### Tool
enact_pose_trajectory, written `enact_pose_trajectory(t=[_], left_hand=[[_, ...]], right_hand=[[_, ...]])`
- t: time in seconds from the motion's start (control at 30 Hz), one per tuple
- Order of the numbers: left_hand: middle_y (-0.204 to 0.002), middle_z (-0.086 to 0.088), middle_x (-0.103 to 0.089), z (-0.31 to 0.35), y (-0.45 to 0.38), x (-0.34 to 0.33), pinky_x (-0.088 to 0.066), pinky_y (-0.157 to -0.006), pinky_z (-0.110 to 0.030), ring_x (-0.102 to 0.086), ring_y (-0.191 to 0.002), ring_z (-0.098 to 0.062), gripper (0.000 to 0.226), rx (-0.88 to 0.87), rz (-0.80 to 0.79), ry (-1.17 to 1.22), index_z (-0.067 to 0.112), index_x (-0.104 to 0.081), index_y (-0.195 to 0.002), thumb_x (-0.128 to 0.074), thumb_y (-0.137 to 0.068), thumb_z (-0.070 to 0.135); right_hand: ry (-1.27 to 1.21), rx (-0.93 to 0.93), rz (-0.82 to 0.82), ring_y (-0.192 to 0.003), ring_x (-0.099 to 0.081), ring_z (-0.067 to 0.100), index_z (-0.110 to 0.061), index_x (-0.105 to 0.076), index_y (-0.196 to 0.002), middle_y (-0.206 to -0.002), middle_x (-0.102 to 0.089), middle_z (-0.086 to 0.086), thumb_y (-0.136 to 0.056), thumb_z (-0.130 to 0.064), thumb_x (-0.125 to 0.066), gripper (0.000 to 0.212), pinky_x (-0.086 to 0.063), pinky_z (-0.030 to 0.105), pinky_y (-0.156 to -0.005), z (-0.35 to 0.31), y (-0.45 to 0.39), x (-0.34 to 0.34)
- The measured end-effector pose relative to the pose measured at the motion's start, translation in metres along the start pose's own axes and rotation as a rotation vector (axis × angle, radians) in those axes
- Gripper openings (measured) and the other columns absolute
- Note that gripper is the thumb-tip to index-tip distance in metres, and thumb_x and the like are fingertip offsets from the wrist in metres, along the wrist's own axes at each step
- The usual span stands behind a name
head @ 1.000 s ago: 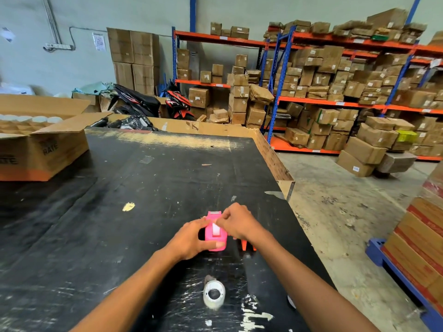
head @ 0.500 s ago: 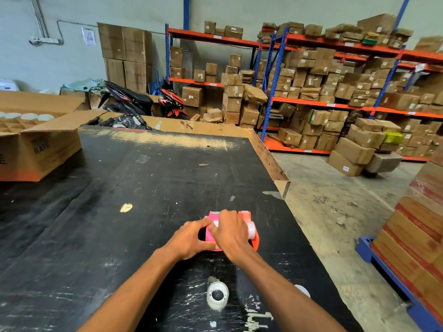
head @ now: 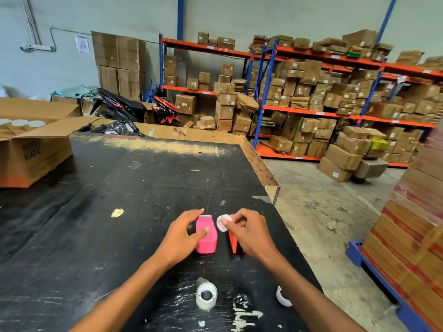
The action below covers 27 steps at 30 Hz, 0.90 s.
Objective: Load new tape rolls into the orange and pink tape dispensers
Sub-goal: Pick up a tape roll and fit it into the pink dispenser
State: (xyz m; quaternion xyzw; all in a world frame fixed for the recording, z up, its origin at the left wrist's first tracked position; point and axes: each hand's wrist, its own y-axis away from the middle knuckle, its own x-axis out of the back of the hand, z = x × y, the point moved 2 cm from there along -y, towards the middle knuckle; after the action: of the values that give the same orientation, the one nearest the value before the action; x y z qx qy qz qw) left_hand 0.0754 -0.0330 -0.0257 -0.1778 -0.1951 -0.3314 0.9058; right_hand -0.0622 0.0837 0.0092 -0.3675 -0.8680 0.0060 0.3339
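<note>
The pink tape dispenser (head: 206, 236) stands on the black table (head: 119, 188), and my left hand (head: 183, 236) grips it from the left with the thumb across its top. Right beside it stands the orange tape dispenser (head: 232, 243), mostly hidden under my right hand (head: 249, 231). My right fingers pinch a small white round piece (head: 222, 223) at the orange dispenser's top. Two white tape rolls lie nearer to me: one (head: 206, 295) between my forearms, the other (head: 282, 297) partly hidden by my right forearm.
An open cardboard box (head: 36, 154) sits at the table's left. The table's right edge (head: 271, 185) drops to a concrete floor. Stacked cartons on a blue pallet (head: 417, 248) stand to the right. Shelving full of boxes (head: 311, 97) fills the background.
My hands have parted: the pink and orange dispensers now stand side by side with a gap. My right hand moved from the pink dispenser to the orange one and holds the white piece.
</note>
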Motion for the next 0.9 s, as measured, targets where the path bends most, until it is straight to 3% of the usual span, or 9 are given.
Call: enact_pose_trajectory(t=[0.07,0.13,0.23,0.43,0.5,0.57,0.63,0.77,0.9], left_hand=[[-0.11,-0.009,-0.071,0.017,0.01,-0.005,-0.053,-0.093,-0.027,-0.068,-0.103,-0.022,0.022,0.137,0.019,0.274,0.018,-0.069,-0.11,-0.059,-0.091,0.024],[-0.094,-0.022,-0.073,0.03,0.019,-0.013,-0.06,-0.084,-0.036,-0.073,-0.082,-0.028,0.032,0.303,-0.063,0.529,0.006,-0.071,-0.101,-0.053,-0.094,0.031],[-0.083,-0.026,-0.073,0.04,0.025,-0.016,-0.062,-0.069,-0.027,-0.075,-0.067,-0.023,0.037,0.397,-0.087,0.695,-0.009,-0.069,-0.096,-0.054,-0.095,0.025],[-0.066,-0.015,-0.071,0.034,0.031,-0.026,-0.059,-0.059,-0.016,-0.071,-0.056,-0.015,0.025,0.421,-0.124,0.729,-0.01,-0.07,-0.08,-0.054,-0.092,0.003],[-0.068,-0.014,-0.071,0.034,0.034,-0.025,-0.059,-0.059,-0.016,-0.071,-0.057,-0.016,0.022,0.417,-0.099,0.771,-0.009,-0.069,-0.075,-0.055,-0.09,-0.002],[-0.078,-0.02,-0.071,0.031,0.036,-0.02,-0.06,-0.059,-0.018,-0.072,-0.058,-0.019,0.014,0.435,-0.061,0.802,-0.01,-0.068,-0.086,-0.058,-0.088,0.0],[-0.086,-0.023,-0.069,0.026,0.037,-0.012,-0.06,-0.057,-0.018,-0.073,-0.058,-0.019,0.011,0.45,-0.024,0.782,-0.005,-0.067,-0.094,-0.061,-0.088,0.002],[-0.082,-0.014,-0.07,0.016,0.043,0.0,-0.056,-0.054,-0.015,-0.073,-0.059,-0.013,0.009,0.443,-0.02,0.667,0.006,-0.07,-0.089,-0.062,-0.088,0.005],[-0.084,-0.019,-0.068,0.013,0.05,0.008,-0.057,-0.056,-0.016,-0.072,-0.058,-0.013,0.009,0.439,-0.013,0.741,0.001,-0.069,-0.09,-0.062,-0.085,0.0]], right_hand=[[-0.043,0.038,-0.001,-0.063,-0.059,0.01,-0.007,-0.067,-0.074,-0.075,-0.072,0.005,-0.077,-0.032,-0.074,0.026,-0.05,0.032,-0.064,0.0,0.005,0.003],[-0.037,0.087,-0.023,-0.063,-0.06,0.009,-0.008,-0.066,-0.074,-0.074,-0.071,0.003,-0.077,-0.031,-0.074,0.025,-0.051,0.03,-0.063,-0.001,0.011,0.001],[0.026,0.137,-0.055,-0.066,-0.063,0.011,-0.013,-0.064,-0.073,-0.073,-0.068,-0.001,-0.078,-0.031,-0.071,0.021,-0.054,0.036,-0.064,0.002,0.014,-0.004],[0.094,0.279,-0.129,-0.061,-0.049,0.011,-0.016,-0.05,-0.065,-0.063,-0.052,-0.01,-0.074,-0.025,-0.071,0.024,-0.042,0.037,-0.058,-0.001,0.026,-0.003],[0.052,0.246,-0.171,-0.058,-0.051,0.009,-0.013,-0.054,-0.066,-0.065,-0.059,-0.004,-0.073,-0.025,-0.074,0.024,-0.042,0.034,-0.057,-0.003,0.024,0.0],[0.013,0.197,-0.212,-0.057,-0.057,0.014,-0.013,-0.056,-0.065,-0.068,-0.064,0.004,-0.071,-0.024,-0.077,0.025,-0.048,0.035,-0.057,-0.003,0.023,0.008],[0.1,0.15,-0.331,-0.058,-0.059,0.017,-0.019,-0.052,-0.061,-0.064,-0.06,-0.001,-0.071,-0.025,-0.08,0.03,-0.046,0.034,-0.055,0.0,0.024,0.017],[0.481,0.112,-0.646,-0.061,-0.051,0.008,-0.022,-0.051,-0.06,-0.064,-0.053,-0.012,-0.07,-0.027,-0.082,0.032,-0.041,0.025,-0.057,0.013,0.041,0.022],[0.592,0.106,-0.783,-0.065,-0.052,0.015,-0.023,-0.054,-0.066,-0.069,-0.054,-0.009,-0.071,-0.028,-0.081,0.028,-0.038,0.027,-0.054,0.02,0.058,0.017]])
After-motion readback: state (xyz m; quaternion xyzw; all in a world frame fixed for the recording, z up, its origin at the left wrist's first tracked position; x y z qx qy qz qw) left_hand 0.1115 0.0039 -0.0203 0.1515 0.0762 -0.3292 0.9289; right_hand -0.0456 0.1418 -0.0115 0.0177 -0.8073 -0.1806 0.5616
